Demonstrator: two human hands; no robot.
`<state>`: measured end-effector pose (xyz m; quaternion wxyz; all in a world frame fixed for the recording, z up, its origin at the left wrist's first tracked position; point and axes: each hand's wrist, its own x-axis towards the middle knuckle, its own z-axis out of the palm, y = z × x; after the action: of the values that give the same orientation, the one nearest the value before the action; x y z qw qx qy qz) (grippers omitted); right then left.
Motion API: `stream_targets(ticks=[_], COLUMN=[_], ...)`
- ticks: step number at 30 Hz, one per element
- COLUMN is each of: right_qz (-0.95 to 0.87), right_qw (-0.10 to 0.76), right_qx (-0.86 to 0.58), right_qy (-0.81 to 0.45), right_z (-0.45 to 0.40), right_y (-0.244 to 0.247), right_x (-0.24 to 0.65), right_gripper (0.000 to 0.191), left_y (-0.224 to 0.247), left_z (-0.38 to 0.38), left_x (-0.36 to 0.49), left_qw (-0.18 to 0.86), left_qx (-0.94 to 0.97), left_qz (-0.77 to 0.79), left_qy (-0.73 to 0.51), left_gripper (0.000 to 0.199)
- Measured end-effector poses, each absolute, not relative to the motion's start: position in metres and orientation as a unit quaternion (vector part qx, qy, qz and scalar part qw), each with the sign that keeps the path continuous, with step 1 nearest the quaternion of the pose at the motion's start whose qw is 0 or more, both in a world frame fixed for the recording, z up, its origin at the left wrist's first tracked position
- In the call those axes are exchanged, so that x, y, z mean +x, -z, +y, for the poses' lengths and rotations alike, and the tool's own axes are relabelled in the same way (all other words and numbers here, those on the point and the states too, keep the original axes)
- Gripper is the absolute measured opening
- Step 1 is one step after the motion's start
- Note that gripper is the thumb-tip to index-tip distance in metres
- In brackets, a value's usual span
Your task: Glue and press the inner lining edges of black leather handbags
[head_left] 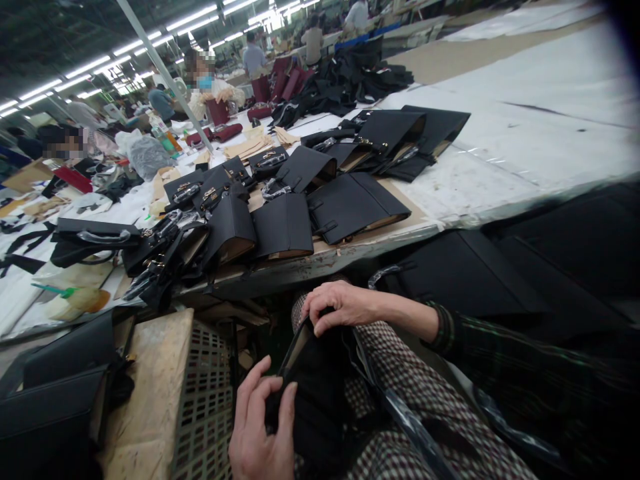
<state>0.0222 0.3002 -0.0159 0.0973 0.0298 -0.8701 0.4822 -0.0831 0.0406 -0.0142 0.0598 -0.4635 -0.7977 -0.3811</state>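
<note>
A black bag (320, 393) lies across my lap, its opening edge turned toward the table. My right hand (336, 307) pinches the far end of that edge between thumb and fingers. At the near end, my left hand (267, 417) has its thumb and forefinger closed on the same rim. A plastic-wrapped handle (413, 423) trails over my checked trousers on the right. The inside of the bag is mostly dark and cannot be made out.
Several black handbags (283, 227) lie along the front of the white table (540, 127). To my left stands a plastic crate (203, 393) with a board on top, beside more black bags (50, 413). Further bags (465, 273) are at my right. A co-worker (215, 90) handles maroon pieces across the table.
</note>
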Motion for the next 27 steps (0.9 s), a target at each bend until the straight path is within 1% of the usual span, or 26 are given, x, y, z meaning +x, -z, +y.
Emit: stream_targets(ticks=[6, 13, 16, 21, 27], right_qz=[-0.883, -0.889, -0.899, -0.91, -0.912], right_qw=[0.101, 0.1, 0.101, 0.127, 0.155], right_qx=[-0.005, -0.015, -0.036, -0.09, -0.123], right_qy=[-0.459, -0.446, -0.424, -0.384, -0.359], right_z=[0.297, 0.295, 0.29, 0.278, 0.269], right_y=[0.018, 0.02, 0.02, 0.021, 0.024], right_x=[0.021, 0.018, 0.015, 0.013, 0.012], right_gripper=[0.019, 0.017, 0.016, 0.017, 0.017], left_y=[0.011, 0.01, 0.009, 0.01, 0.018], left_z=[0.044, 0.041, 0.041, 0.042, 0.045], left_x=[-0.077, -0.08, -0.082, -0.087, -0.088], left_qw=[0.068, 0.039, -0.001, -0.111, -0.165], left_qx=[-0.459, -0.435, -0.432, -0.354, -0.26], left_qz=[-0.8, -0.819, -0.817, -0.824, -0.847], left_qy=[0.381, 0.374, 0.381, 0.429, 0.433], left_gripper=[0.008, 0.015, 0.02, 0.032, 0.04])
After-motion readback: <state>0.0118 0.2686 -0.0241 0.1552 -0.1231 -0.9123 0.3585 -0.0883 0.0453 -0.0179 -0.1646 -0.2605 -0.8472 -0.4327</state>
